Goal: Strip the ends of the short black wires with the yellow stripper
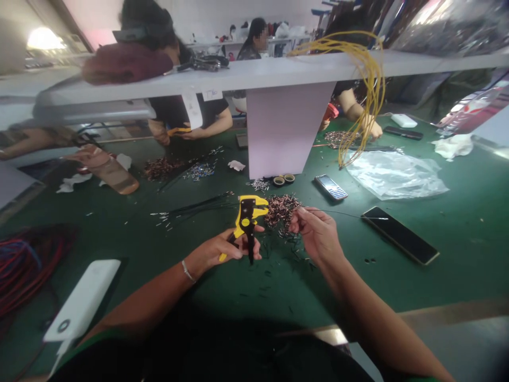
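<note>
My left hand (234, 246) is wrapped round the handles of a yellow and black wire stripper (246, 220), whose jaws point right. In my right hand (318, 233) a thin black wire (345, 213) is pinched between thumb and fingers. Its far end, with a pale tip, reaches over a dark smartphone (401, 236). Between the jaws and my right fingers lies a heap of small copper-coloured pieces (281, 208). Several black wires (199, 206) lie left of the stripper, light tips outward. Short dark scraps are scattered below the hands.
A keypad phone (331, 188), tape rolls (284, 180) and a clear plastic bag (397, 175) lie beyond. At left are a white power bank (83, 300), red and blue wire coils (27, 265) and a bottle (109, 170). Yellow wires (369, 90) hang from a shelf (234, 74); people work opposite.
</note>
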A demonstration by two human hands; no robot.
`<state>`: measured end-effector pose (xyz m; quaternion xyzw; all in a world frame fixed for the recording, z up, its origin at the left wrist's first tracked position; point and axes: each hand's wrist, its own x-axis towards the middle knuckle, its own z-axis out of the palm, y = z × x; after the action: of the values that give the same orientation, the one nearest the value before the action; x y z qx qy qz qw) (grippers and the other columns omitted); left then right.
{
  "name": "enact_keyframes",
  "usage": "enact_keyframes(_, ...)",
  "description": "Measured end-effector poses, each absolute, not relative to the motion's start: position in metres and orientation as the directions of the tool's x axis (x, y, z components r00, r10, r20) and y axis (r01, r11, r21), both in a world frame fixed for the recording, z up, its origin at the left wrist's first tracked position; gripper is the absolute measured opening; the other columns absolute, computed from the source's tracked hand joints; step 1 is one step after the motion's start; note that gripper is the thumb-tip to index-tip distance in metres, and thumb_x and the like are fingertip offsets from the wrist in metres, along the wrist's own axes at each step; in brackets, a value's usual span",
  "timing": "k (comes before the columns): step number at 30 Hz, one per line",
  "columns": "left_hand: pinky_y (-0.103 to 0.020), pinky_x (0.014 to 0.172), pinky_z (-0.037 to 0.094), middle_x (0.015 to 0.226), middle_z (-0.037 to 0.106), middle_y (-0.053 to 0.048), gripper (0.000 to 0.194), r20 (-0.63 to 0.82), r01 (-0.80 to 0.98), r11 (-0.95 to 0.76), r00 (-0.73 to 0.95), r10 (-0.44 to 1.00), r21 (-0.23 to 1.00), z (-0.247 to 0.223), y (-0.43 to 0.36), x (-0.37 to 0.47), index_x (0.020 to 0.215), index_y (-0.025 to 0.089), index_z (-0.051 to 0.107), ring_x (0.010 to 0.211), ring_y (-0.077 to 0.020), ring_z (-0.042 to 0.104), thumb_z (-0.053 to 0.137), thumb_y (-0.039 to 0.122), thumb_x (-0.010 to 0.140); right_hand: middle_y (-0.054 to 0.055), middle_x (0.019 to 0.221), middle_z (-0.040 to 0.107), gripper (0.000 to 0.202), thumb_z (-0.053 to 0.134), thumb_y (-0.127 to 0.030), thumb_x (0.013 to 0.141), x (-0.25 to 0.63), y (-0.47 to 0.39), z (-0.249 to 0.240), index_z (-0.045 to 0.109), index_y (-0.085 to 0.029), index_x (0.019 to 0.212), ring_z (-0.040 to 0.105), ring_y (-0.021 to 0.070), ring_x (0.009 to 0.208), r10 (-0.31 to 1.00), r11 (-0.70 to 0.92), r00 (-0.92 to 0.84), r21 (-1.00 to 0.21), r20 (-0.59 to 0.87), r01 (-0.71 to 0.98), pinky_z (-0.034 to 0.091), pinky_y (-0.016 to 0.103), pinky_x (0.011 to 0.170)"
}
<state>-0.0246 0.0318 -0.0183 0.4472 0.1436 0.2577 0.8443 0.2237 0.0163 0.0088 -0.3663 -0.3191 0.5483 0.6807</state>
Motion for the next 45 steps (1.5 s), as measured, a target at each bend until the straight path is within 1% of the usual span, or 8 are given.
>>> enact_keyframes(8, -0.051, 0.095, 0.045, 0.098, 0.063, -0.011, 0.066, 0.011, -0.355, 0.479, 0.812, 0.583, 0.803, -0.014, 0.029, -0.021, 0.129, 0.016, 0.056, 0.091, -0.0247, 0.061, 0.073, 0.02, 0.065, 0.001, 0.061, 0.069, 0.012, 0.077, -0.026, 0.076, 0.22, 0.009, 0.013, 0.073, -0.015, 0.074, 0.059, 0.0112, 0.047, 0.966, 0.194, 0.24, -0.886, 0.098, -0.42, 0.05, 0.026, 0.047)
enact_keyframes(13, -0.048, 0.093, 0.045, 0.095, 0.063, -0.011, 0.067, -0.003, -0.387, 0.501, 0.79, 0.613, 0.774, -0.011, 0.027, -0.019, 0.128, 0.013, 0.056, 0.087, -0.024, 0.06, 0.072, 0.025, 0.064, 0.001, 0.065, 0.071, 0.005, 0.073, -0.022, 0.082, 0.211, -0.01, 0.015, 0.078, -0.019, 0.082, 0.061, 0.0132, 0.05, 0.884, 0.397, 0.306, -0.913, 0.354, -0.091, 0.051, 0.03, 0.049)
enact_keyframes(17, -0.048, 0.093, 0.045, 0.092, 0.063, -0.011, 0.063, -0.013, -0.41, 0.539, 0.787, 0.616, 0.735, -0.011, 0.026, -0.016, 0.123, 0.012, 0.059, 0.086, -0.0246, 0.061, 0.07, 0.028, 0.062, 0.002, 0.072, 0.075, 0.015, 0.068, -0.012, 0.084, 0.206, -0.021, 0.019, 0.079, -0.021, 0.089, 0.066, 0.014, 0.056, 0.763, 0.58, 0.186, -0.783, 0.618, 0.223, 0.057, 0.03, 0.055)
enact_keyframes(21, -0.048, 0.094, 0.044, 0.092, 0.063, -0.011, 0.061, -0.019, -0.409, 0.555, 0.793, 0.609, 0.724, -0.012, 0.025, -0.015, 0.12, 0.013, 0.06, 0.087, -0.0246, 0.06, 0.066, 0.023, 0.06, 0.006, 0.083, 0.078, 0.02, 0.066, -0.007, 0.086, 0.203, -0.023, 0.02, 0.077, -0.021, 0.094, 0.071, 0.0155, 0.064, 0.644, 0.692, 0.079, -0.623, 0.761, 0.364, 0.06, 0.028, 0.057)
enact_keyframes(25, -0.05, 0.096, 0.043, 0.094, 0.064, -0.01, 0.063, -0.04, -0.382, 0.554, 0.797, 0.603, 0.74, -0.013, 0.023, -0.016, 0.119, 0.014, 0.06, 0.09, -0.0256, 0.062, 0.066, 0.014, 0.057, 0.008, 0.083, 0.078, 0.022, 0.067, -0.005, 0.086, 0.201, -0.024, 0.019, 0.075, -0.018, 0.101, 0.073, 0.0169, 0.069, 0.528, 0.766, -0.015, -0.469, 0.849, 0.439, 0.062, 0.028, 0.062)
enact_keyframes(29, -0.049, 0.097, 0.043, 0.095, 0.065, -0.01, 0.062, -0.046, -0.379, 0.534, 0.783, 0.621, 0.756, -0.013, 0.02, -0.015, 0.119, 0.015, 0.06, 0.092, -0.0255, 0.061, 0.069, 0.01, 0.057, 0.007, 0.082, 0.078, 0.024, 0.065, -0.006, 0.087, 0.202, -0.025, 0.018, 0.074, -0.019, 0.106, 0.073, 0.0166, 0.068, 0.481, 0.778, -0.081, -0.383, 0.873, 0.498, 0.061, 0.027, 0.061)
enact_keyframes(40, -0.039, 0.091, 0.047, 0.102, 0.069, -0.01, 0.06, -0.061, -0.368, 0.539, 0.782, 0.62, 0.758, -0.01, 0.017, -0.014, 0.121, 0.016, 0.062, 0.094, -0.0231, 0.065, 0.071, 0.007, 0.062, 0.005, 0.082, 0.079, 0.04, 0.061, -0.007, 0.089, 0.199, -0.023, 0.019, 0.064, -0.022, 0.126, 0.074, 0.018, 0.065, 0.433, 0.841, -0.172, -0.327, 0.885, 0.43, 0.062, 0.03, 0.061)
enact_keyframes(45, -0.041, 0.09, 0.047, 0.1, 0.07, -0.01, 0.058, -0.053, -0.356, 0.506, 0.776, 0.628, 0.785, -0.005, 0.015, -0.012, 0.12, 0.015, 0.063, 0.098, -0.0264, 0.065, 0.068, 0.007, 0.062, 0.007, 0.084, 0.078, 0.041, 0.061, -0.003, 0.087, 0.2, -0.025, 0.017, 0.062, -0.018, 0.126, 0.073, 0.0177, 0.068, 0.418, 0.847, -0.226, -0.288, 0.88, 0.446, 0.061, 0.029, 0.063)
